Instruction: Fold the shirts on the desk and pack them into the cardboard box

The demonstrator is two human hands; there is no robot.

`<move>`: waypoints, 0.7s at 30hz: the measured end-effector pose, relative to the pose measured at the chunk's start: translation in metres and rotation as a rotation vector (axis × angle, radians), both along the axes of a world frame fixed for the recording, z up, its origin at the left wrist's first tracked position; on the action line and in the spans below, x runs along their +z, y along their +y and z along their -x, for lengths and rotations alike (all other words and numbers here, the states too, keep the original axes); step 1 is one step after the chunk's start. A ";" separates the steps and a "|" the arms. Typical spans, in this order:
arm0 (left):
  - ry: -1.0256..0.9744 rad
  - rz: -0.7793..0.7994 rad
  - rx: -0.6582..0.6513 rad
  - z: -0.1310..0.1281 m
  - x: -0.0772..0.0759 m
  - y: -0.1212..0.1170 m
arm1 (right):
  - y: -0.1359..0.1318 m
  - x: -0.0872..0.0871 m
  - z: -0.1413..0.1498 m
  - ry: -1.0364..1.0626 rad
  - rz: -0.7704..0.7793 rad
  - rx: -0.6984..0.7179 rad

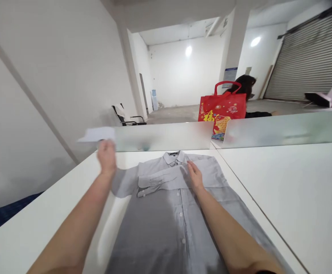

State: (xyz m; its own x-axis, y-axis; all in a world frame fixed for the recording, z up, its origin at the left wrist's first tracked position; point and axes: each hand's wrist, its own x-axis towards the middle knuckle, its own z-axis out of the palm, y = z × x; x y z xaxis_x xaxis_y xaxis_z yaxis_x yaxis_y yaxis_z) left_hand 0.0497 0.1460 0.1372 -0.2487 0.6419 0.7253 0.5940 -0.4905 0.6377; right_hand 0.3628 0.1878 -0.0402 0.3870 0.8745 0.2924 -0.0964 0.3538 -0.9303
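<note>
A grey button-up shirt [157,217] lies front up on the white table, its collar [174,156] at the far end. One sleeve [166,178] is folded across the chest, with its cuff toward the left. My left hand [107,156] is raised at the left, closed on the end of the other sleeve [123,180]. A pale, motion-blurred piece, seemingly the cuff [97,134], sticks out beyond its fingers. My right hand [195,176] rests on the folded sleeve near the collar, fingers stretched out and holding nothing.
A frosted divider [166,136] runs along the table's [303,190] far edge. Behind it stand a red gift bag [223,108] and a black-framed chair [126,116]. A person [244,85] is partly hidden behind the bag. A seam crosses the table right of the shirt.
</note>
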 end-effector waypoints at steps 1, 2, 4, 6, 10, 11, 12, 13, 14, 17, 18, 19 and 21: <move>0.000 -0.015 -0.014 -0.028 -0.004 0.004 | 0.003 0.002 -0.012 0.118 0.004 -0.016; 0.024 -0.016 -0.058 -0.055 -0.011 0.007 | 0.006 0.004 -0.026 0.195 0.009 -0.036; 0.126 -0.023 -0.201 -0.101 -0.029 0.013 | 0.009 0.009 -0.056 0.320 0.017 -0.051; 0.151 0.038 -0.145 -0.128 -0.053 0.021 | 0.008 0.014 -0.082 0.530 0.043 -0.021; 0.362 0.410 0.105 -0.122 -0.109 0.036 | 0.004 0.024 -0.101 0.778 0.175 0.055; 0.412 0.468 0.111 -0.112 -0.123 0.038 | 0.004 0.026 -0.100 0.764 0.209 0.058; 0.436 0.500 0.103 -0.102 -0.136 0.039 | 0.003 0.027 -0.099 0.741 0.231 0.052; 0.456 0.527 0.096 -0.093 -0.148 0.040 | 0.003 0.029 -0.098 0.719 0.245 0.038; 0.489 0.565 0.102 -0.084 -0.159 0.040 | 0.002 0.030 -0.098 0.701 0.252 0.013; 0.609 0.673 0.174 -0.068 -0.177 0.041 | -0.001 0.031 -0.110 0.626 0.293 -0.051; 0.635 0.689 0.217 -0.065 -0.179 0.042 | -0.003 0.031 -0.118 0.567 0.326 -0.065; 0.643 0.693 0.265 -0.063 -0.179 0.043 | -0.005 0.031 -0.126 0.474 0.361 -0.075; 0.617 0.685 0.350 -0.059 -0.176 0.044 | -0.007 0.031 -0.143 0.142 0.399 -0.111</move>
State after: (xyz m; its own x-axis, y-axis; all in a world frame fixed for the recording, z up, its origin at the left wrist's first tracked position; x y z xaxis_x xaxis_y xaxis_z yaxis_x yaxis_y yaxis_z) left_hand 0.1090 0.1903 -0.0386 -0.2077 0.9342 0.2900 0.9592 0.1363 0.2478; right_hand 0.5055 0.1804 -0.0091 0.4972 0.8589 -0.1225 -0.2151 -0.0147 -0.9765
